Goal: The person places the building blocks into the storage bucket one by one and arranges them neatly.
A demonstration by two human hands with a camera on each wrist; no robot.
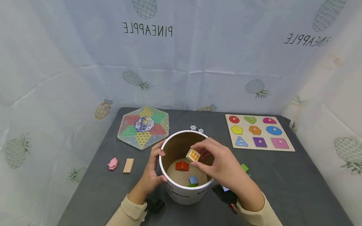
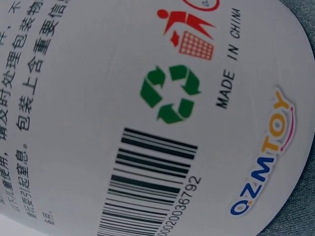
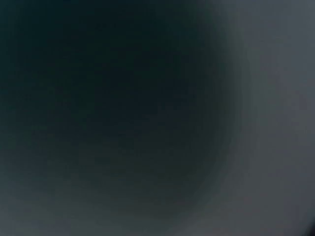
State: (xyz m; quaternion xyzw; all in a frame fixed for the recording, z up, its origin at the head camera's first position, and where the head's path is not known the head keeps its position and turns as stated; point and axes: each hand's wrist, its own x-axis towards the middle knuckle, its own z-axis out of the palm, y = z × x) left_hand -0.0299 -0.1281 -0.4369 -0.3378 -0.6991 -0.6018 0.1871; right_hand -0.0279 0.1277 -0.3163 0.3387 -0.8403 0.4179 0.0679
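Observation:
A white round tub (image 1: 185, 194) with a brown inside stands at the table's front middle. My left hand (image 1: 152, 171) grips its left rim, thumb over the edge. My right hand (image 1: 217, 161) pinches a small wooden cube (image 1: 193, 155) with an orange letter, held over the tub's mouth. A red block (image 1: 182, 166), a blue block (image 1: 193, 180) and a green piece lie on the tub's floor. The left wrist view is filled by the tub's printed label (image 2: 162, 123). The right wrist view is dark and blurred.
A hexagonal checkers board (image 1: 143, 126) lies at the back left, a shape puzzle board (image 1: 258, 135) at the back right. A pink pig (image 1: 113, 163) and a plain wooden block (image 1: 128, 165) lie left of the tub. A green block (image 1: 244, 167) peeks out behind my right hand.

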